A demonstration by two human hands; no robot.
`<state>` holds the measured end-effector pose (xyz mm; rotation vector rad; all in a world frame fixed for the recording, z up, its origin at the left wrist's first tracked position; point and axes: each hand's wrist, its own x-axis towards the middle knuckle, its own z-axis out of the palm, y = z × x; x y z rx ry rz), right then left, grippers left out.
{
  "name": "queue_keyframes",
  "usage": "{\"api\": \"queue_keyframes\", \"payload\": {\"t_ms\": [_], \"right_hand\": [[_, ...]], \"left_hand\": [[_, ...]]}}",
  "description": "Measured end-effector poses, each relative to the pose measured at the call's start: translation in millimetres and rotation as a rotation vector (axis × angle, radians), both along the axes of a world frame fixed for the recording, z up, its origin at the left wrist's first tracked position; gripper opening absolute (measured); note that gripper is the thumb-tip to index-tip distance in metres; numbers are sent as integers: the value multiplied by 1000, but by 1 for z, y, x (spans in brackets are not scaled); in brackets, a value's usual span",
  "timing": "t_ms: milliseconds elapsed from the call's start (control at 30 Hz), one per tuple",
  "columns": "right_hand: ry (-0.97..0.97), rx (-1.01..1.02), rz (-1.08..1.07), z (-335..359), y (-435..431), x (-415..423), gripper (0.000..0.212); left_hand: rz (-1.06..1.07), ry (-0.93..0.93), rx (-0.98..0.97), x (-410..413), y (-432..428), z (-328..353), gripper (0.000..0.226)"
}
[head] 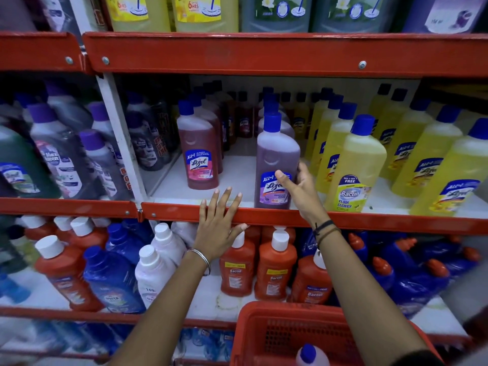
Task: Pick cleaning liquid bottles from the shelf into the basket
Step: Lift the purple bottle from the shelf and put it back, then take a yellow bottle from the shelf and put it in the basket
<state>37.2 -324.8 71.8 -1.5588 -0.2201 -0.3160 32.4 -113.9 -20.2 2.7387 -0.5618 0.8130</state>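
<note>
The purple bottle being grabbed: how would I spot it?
On the middle red shelf, find the front row. The purple-liquid plastic bottle with blue cap stands between a pink-red bottle and a yellow bottle; only it has the right hand on it.

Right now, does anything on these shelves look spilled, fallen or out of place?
One thing: a yellow Bactin bottle stands at the front of the yellow Lizol bottles, a different brand. No spill or fallen bottle shows.
</note>
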Motion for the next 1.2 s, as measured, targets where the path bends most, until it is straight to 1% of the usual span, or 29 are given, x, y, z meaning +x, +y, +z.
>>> {"api": "queue_keyframes", "payload": {"t_ms": [67, 167, 267, 367, 433, 500, 567, 633, 700, 767, 800, 900, 1000, 1100, 1200], "right_hand": [[-23, -48, 7, 0, -2, -1, 44], [-53, -106, -8, -2, -6, -10, 47], [-146, -148, -162, -10, -16, -33, 51], [-324, 12, -330, -22, -34, -64, 42], [-403, 99, -442, -27, -51, -76, 36], [-428, 109, -533, -30, -71, -79, 39], [-386, 64, -591, -29, -91, -76, 47], [-313, 1, -565, -24, -111, -69, 58], [-222, -71, -454, -16, -127, -60, 69], [-127, -134, -317, -8, -141, -50, 75], [-84, -150, -249, -4, -145, -46, 73], [5, -153, -108, 3, -151, -35, 57], [26, -92, -95, 2, -153, -28, 47], [2, -40, -150, 0, -151, -28, 50], [-44, -34, -234, -2, -144, -32, 53]], "left_hand": [[3, -3, 8, -2, -1, 1, 70], [18, 6, 20, -5, -4, 2, 72], [28, 31, 14, -9, -9, 0, 76], [15, 42, 1, -15, -19, -2, 82], [9, 47, -4, -19, -25, -2, 84], [3, 51, 1, -21, -32, -1, 84], [-7, 54, 10, -22, -37, -1, 85], [3, 59, 15, -22, -40, -2, 85], [18, 65, 11, -21, -40, -2, 84], [21, 67, 21, -19, -39, -4, 82], [24, 67, 31, -18, -38, -5, 81], [37, 67, 38, -16, -36, -7, 80], [54, 69, 41, -14, -38, -8, 80], [77, 70, 48, -13, -39, -9, 80], [88, 59, 48, -12, -39, -10, 80]]}}
